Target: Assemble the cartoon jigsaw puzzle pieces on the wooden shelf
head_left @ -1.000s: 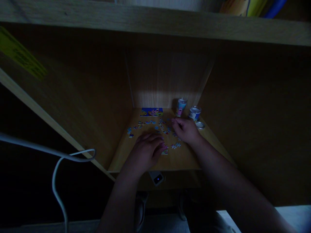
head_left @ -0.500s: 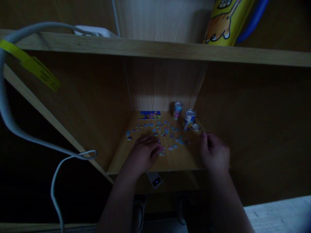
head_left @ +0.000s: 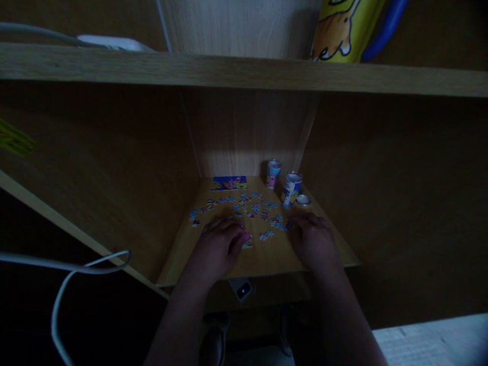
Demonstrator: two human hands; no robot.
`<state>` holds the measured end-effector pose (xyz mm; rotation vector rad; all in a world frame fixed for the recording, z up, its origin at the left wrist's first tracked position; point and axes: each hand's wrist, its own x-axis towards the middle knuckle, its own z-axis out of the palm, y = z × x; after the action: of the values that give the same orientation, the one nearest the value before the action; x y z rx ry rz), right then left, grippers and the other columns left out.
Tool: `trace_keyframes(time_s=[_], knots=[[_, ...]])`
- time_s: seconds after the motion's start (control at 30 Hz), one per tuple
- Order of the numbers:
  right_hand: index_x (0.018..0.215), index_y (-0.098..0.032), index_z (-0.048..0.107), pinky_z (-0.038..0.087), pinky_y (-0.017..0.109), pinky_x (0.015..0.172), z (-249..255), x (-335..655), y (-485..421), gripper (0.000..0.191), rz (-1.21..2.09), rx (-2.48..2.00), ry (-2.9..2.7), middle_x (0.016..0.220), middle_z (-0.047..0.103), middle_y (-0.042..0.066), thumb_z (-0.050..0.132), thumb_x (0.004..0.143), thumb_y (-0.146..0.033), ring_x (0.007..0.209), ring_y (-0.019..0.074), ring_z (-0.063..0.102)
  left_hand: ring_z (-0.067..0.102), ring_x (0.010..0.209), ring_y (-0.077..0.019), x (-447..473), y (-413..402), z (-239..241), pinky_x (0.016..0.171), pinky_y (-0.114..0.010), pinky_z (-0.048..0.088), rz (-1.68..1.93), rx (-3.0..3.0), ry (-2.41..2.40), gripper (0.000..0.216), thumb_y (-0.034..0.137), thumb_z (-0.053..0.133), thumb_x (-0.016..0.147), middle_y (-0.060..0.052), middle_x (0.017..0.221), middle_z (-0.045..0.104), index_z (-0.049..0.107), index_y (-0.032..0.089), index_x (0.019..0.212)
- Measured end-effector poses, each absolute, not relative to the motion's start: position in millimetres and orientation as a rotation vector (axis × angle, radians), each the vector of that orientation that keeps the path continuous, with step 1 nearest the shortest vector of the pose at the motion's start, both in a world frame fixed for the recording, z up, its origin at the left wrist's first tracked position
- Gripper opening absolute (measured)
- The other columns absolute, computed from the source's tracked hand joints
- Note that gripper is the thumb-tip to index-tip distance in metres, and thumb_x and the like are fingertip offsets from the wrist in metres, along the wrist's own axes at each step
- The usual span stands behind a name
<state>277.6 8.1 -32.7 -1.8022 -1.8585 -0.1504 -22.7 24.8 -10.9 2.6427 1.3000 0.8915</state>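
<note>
Loose jigsaw puzzle pieces (head_left: 255,207) lie scattered over the wooden shelf. My left hand (head_left: 220,244) is closed, its thumb and fingers bent around a pink puzzle piece (head_left: 247,237) at the edge of a small joined patch. The palm hides part of that patch. My right hand (head_left: 313,241) is at the right end of the scattered pieces, fingers curled down beside a dark piece (head_left: 286,225). Its fingertips are in shadow, and what they hold, if anything, cannot be made out. A picture card (head_left: 229,183) lies flat at the back.
Two printed cans (head_left: 273,174) (head_left: 292,189) stand at the back right, with a round metal lid (head_left: 303,200) beside them. An upper shelf (head_left: 229,71) crosses above, bearing a yellow mug (head_left: 339,33). A white cable (head_left: 76,269) hangs at left. Below the shelf edge is a device (head_left: 243,290).
My right hand has moved left, from beside the right wall to the scattered pieces. My left hand stays by the joined patch. The camera view has shifted slightly.
</note>
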Motion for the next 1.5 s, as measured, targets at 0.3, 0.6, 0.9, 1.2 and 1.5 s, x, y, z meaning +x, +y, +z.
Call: trace_keyframes(time_s=[0.3,0.6,0.9,1.2,1.5], knots=[[0.127,-0.019,0.085,0.052,0.047,0.110,-26,275,7,0.039,-0.136,-1.985,-1.782,0.132,0.080,0.018,0.051,0.114,-0.035,0.123,0.0345,0.071,0.078,0.114,-0.0298,-24,27,-12,0.106,-0.055,0.062,0.930,2.636,1.327,0.014,0.023,0.067,0.111,-0.006,0.122,0.086,0.081,0.025,0.114],[0.127,-0.019,0.083,0.050,0.048,0.114,-36,280,8,0.036,-0.197,-1.894,-1.802,0.142,0.080,0.016,0.053,0.112,-0.031,0.129,0.0341,0.071,0.076,0.116,-0.0327,-27,29,-15,0.108,-0.056,0.061,0.920,2.609,1.474,0.024,0.014,0.062,0.108,-0.010,0.123,0.084,0.079,0.023,0.122],[0.100,-0.015,0.081,0.053,0.046,0.087,-45,295,13,0.034,-0.373,-2.078,-1.654,0.101,0.080,0.022,0.053,0.110,-0.029,0.089,0.0335,0.074,0.077,0.111,-0.0316,-37,32,-18,0.105,-0.050,0.061,1.157,2.452,1.662,0.027,0.010,0.057,0.103,-0.008,0.117,0.084,0.077,0.024,0.114],[0.099,-0.015,0.077,0.053,0.043,0.086,-43,291,12,0.027,-0.357,-2.098,-1.621,0.104,0.079,0.023,0.056,0.109,-0.029,0.094,0.0343,0.075,0.077,0.109,-0.0322,-34,31,-14,0.103,-0.052,0.061,1.136,2.446,1.671,0.021,0.017,0.056,0.108,-0.009,0.114,0.084,0.076,0.022,0.110],[0.111,-0.023,0.078,0.051,0.036,0.071,-29,285,4,0.024,0.121,-1.832,-1.480,0.102,0.086,0.012,0.067,0.107,-0.044,0.085,0.0291,0.081,0.076,0.107,-0.0296,-32,29,-12,0.101,-0.050,0.062,1.150,2.471,1.529,0.016,0.019,0.062,0.108,-0.007,0.112,0.083,0.077,0.025,0.111]])
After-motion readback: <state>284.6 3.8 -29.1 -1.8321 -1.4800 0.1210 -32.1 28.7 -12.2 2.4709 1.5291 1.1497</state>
